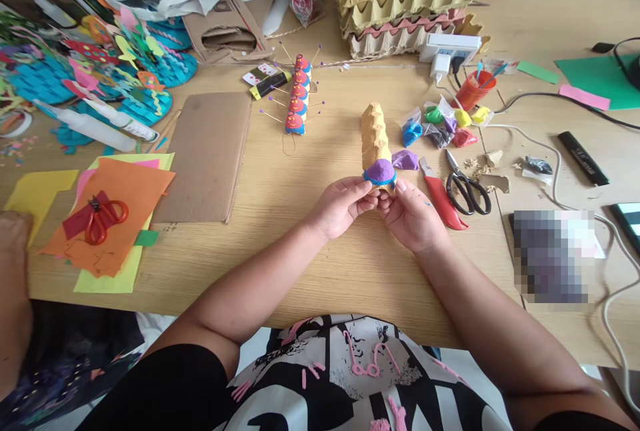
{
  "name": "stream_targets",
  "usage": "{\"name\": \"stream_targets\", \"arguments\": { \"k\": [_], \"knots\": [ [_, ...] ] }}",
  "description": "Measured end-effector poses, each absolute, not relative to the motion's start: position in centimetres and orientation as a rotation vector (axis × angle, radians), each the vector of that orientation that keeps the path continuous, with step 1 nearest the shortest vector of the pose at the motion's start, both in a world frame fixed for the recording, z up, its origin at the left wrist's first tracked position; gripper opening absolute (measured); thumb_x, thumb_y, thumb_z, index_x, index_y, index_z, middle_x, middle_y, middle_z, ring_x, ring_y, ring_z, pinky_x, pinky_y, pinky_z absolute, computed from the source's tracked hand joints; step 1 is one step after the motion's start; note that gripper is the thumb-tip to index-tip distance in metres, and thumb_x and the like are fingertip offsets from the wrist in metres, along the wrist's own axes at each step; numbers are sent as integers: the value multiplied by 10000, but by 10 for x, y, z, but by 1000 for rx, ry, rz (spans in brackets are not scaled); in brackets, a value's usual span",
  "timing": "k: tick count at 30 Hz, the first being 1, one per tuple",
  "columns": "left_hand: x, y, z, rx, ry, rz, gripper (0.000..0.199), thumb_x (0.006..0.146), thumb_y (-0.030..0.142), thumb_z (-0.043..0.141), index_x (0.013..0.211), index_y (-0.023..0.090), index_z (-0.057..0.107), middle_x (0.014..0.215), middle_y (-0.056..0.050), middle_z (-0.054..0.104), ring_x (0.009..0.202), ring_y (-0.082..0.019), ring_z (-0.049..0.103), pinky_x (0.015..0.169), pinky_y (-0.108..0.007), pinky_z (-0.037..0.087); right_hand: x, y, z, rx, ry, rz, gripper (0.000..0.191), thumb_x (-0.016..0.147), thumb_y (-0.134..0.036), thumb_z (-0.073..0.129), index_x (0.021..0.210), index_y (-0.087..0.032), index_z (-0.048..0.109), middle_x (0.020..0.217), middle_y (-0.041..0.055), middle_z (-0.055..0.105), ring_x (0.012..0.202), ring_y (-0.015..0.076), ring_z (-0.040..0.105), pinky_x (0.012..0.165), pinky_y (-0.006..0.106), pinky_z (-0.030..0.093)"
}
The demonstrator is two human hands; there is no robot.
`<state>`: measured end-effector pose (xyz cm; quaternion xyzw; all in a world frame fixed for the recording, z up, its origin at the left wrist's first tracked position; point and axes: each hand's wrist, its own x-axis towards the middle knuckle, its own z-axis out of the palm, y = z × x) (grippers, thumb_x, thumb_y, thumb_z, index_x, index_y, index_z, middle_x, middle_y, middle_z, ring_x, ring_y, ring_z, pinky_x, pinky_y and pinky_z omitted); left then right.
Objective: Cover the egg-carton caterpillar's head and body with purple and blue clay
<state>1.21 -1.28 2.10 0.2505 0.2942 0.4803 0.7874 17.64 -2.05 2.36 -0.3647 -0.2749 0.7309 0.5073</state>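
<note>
- Fingers of the left hand [336, 208], head view, pinch the near left edge of the egg-carton strip [375, 132]; those of the right hand [416, 216] grip its near right edge.
- Purple clay [379, 170] domes the strip's near end, just beyond the fingertips, with a blue band [380, 183] around its front; yellow cups extend farther out.
- Just beyond the right fingers lies a purple packet [406, 160]; farther off sit bagged clays [441, 126].
- To their right, the red cutter [445, 199] and black scissors [467, 186] narrow the sideways room.
- Left of the left fingers, open wood of the table [273, 198] reaches the cardboard's [200, 158] right edge.
- Beyond and left stands a painted strip [299, 98], pins jutting from both sides.
- Toward the body, table surface runs between the forearms to its near edge.
</note>
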Motion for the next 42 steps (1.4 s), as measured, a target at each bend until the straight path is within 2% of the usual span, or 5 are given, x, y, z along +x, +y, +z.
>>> {"name": "stream_targets", "arguments": {
  "k": [8, 17, 25, 33, 42],
  "knots": [
    [13, -13, 20, 532, 648, 1066, 430, 664, 481, 990, 784, 139, 758, 758, -9, 739, 689, -73, 669, 664, -194, 542, 176, -22, 24, -901, -663, 1742, 366, 673, -485, 998, 756, -234, 744, 737, -24, 685, 671, 94, 585, 659, 234, 531],
    [15, -13, 16, 516, 725, 1096, 393, 663, 433, 996, 768, 148, 748, 729, -7, 735, 699, -89, 675, 702, -222, 554, 176, -22, 21, -902, -665, 1730, 396, 690, -499, 982, 729, -242, 684, 736, -26, 660, 690, 114, 591, 657, 263, 529],
    [17, -13, 15, 576, 695, 1100, 368, 678, 464, 984, 792, 175, 787, 747, 5, 753, 692, -78, 680, 710, -215, 571, 175, -22, 22, -902, -665, 1685, 362, 682, -474, 997, 757, -236, 735, 719, -38, 642, 689, 95, 588, 674, 242, 535],
    [15, -15, 19, 509, 639, 1055, 459, 675, 536, 968, 824, 143, 785, 805, -25, 775, 731, -77, 705, 710, -187, 576, 176, -22, 19, -887, -616, 1727, 333, 709, -457, 984, 781, -237, 745, 760, -31, 693, 677, 91, 593, 663, 231, 546],
    [15, -13, 19, 611, 677, 1062, 416, 665, 498, 986, 857, 173, 809, 840, -18, 791, 761, -93, 718, 767, -224, 588, 176, -19, 16, -842, -549, 1768, 377, 645, -456, 1026, 800, -220, 776, 733, -32, 718, 674, 74, 620, 665, 180, 566]
  ]
}}
